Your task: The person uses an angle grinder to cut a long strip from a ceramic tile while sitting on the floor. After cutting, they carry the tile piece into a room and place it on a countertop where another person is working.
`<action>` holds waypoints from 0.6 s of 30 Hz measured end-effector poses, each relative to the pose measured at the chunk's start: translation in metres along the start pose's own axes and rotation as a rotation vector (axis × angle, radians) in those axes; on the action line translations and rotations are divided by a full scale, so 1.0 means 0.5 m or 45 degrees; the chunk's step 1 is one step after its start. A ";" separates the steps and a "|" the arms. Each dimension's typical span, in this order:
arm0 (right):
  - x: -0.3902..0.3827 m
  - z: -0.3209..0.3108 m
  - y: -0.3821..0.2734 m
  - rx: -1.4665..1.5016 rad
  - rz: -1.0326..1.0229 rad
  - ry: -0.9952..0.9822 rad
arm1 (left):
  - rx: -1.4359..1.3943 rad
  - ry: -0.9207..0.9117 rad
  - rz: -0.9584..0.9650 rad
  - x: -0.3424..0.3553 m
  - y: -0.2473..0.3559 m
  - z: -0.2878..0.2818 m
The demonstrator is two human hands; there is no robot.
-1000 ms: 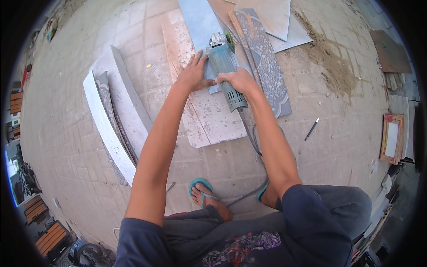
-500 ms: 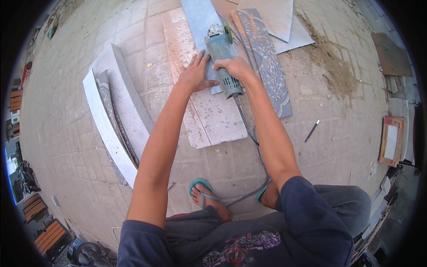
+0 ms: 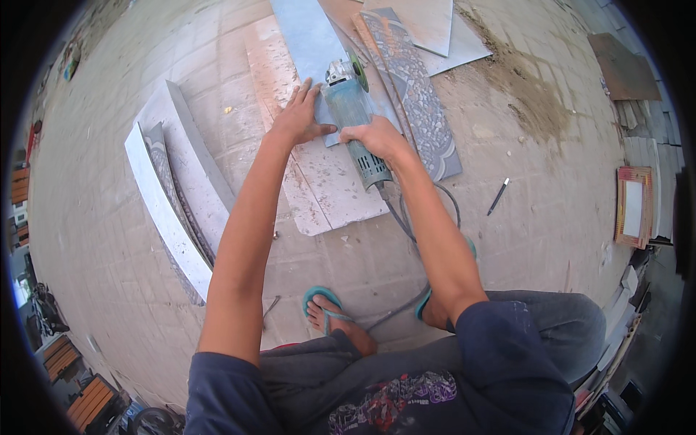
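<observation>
Angle grinder with a blue-green cylindrical body point(image 3: 346, 107), silver metal head and upright green disc point(image 3: 360, 75), sits over the near end of a long, pale-blue rectangular tile point(image 3: 301, 36). The right hand point(image 3: 377, 136) is clamped around its body. The left hand point(image 3: 299, 116) presses flat on the tile's left edge, fingers slightly apart, thumb spread wide. Work here appears unfinished: tool and tile are in place, but no completed cut shows, and the tool hides part of the tile. Whether the disc spins or touches the tile, I cannot tell. Beneath lies a dusty, pinkish-white slab point(image 3: 337, 192). To its right is a pebble-patterned grey tile point(image 3: 417, 98); well to its left, long whitish strips point(image 3: 156, 196) rest together. A slim black pen point(image 3: 498, 197) lies farther right.
</observation>
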State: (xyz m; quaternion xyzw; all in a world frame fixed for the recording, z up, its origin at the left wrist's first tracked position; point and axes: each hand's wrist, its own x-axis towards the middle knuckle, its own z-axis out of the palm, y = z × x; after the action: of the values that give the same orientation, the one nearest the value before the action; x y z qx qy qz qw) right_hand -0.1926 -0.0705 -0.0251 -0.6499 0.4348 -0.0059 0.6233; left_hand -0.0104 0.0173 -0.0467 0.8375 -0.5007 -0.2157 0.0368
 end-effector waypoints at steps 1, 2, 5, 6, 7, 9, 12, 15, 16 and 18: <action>-0.010 0.000 0.000 0.007 0.000 -0.015 | -0.015 0.004 0.003 -0.001 -0.002 -0.001; -0.021 -0.001 0.000 0.014 0.000 -0.030 | -0.022 0.012 0.007 -0.001 -0.007 0.002; -0.060 -0.003 -0.012 0.054 0.034 -0.065 | -0.035 0.030 0.022 0.004 -0.019 0.009; -0.072 -0.004 -0.015 0.034 0.035 -0.047 | -0.037 0.033 0.027 0.005 -0.023 0.010; -0.084 -0.007 -0.018 0.013 0.039 -0.024 | -0.040 0.035 0.036 0.007 -0.023 0.011; -0.090 -0.004 -0.005 0.023 0.015 0.011 | -0.032 0.034 0.033 0.008 -0.026 0.010; -0.092 -0.001 0.036 0.062 -0.011 0.008 | -0.021 0.046 0.049 0.005 -0.009 0.009; -0.112 -0.006 0.039 0.051 0.024 -0.060 | 0.007 0.041 0.046 -0.001 -0.002 -0.001; -0.117 -0.004 0.042 0.063 0.019 -0.047 | 0.019 0.038 0.041 0.000 -0.004 0.000; -0.128 0.002 0.051 0.074 -0.010 -0.026 | -0.001 0.033 0.049 0.006 -0.018 0.006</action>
State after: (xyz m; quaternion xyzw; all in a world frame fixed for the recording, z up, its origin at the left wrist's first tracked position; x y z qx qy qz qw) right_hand -0.2461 -0.0293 -0.0117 -0.6334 0.4254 -0.0143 0.6462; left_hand -0.0031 0.0195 -0.0529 0.8305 -0.5160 -0.2044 0.0476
